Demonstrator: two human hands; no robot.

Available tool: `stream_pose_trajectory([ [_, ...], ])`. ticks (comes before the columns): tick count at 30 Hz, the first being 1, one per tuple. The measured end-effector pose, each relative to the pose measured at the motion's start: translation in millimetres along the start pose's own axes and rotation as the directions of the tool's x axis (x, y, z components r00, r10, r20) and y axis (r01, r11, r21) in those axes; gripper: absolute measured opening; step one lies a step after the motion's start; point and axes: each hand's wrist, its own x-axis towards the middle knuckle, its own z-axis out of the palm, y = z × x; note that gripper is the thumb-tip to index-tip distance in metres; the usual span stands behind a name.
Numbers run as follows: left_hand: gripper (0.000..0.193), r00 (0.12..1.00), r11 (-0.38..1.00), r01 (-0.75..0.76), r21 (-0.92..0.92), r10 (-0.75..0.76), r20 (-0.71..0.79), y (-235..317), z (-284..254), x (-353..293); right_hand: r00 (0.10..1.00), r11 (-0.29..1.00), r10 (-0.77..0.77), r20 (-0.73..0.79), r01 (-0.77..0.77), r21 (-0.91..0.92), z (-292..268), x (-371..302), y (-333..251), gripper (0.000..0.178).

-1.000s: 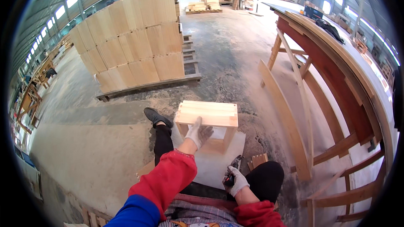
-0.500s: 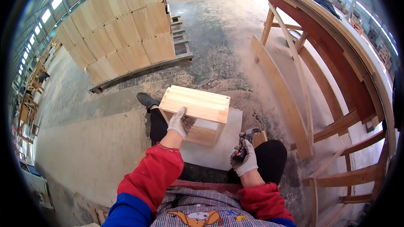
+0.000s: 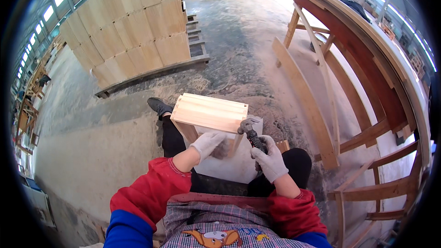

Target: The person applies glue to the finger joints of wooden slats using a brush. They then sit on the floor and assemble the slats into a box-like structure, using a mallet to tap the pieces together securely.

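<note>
A pale wooden box frame (image 3: 209, 110) stands in front of me between my legs, its open side facing me. My right hand (image 3: 272, 161), in a whitish work glove, is closed round the dark handle of a claw hammer (image 3: 250, 131). The hammer's head is at the box's near right top corner; whether it touches the wood I cannot tell. My left hand (image 3: 207, 145), gloved too, is at the open side, below the top panel. Its fingers are smeared and dark, so their grip does not show.
Beneath the box is a pale block (image 3: 229, 169). Large stacked wooden boxes (image 3: 133, 27) rest on a pallet (image 3: 197, 59) at the far left. A long workbench (image 3: 363, 36) runs along the right, with a plank (image 3: 305, 103) leaning by it. Small wood pieces (image 3: 282, 145) lie beside my right knee.
My left hand has left the box's top front edge and dropped lower and to the right. My right hand has raised the hammer, bringing its head up to the box's right corner.
</note>
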Motion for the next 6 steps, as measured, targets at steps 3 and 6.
stream_pose_trajectory([
  [3, 0.028, 0.968, 0.958, -0.213, 0.194, 0.234, -0.093, 24, 7, 15, 0.995, 0.989, -0.086, -0.053, 0.079, -0.122, -1, -2, -1, 0.039],
  [6, 0.026, 0.844, 0.837, -0.360, 0.411, 0.480, -0.240, 37, -11, 52, 0.986, 0.970, -0.136, -0.098, 0.113, -0.213, -5, 4, 11, 0.043],
])
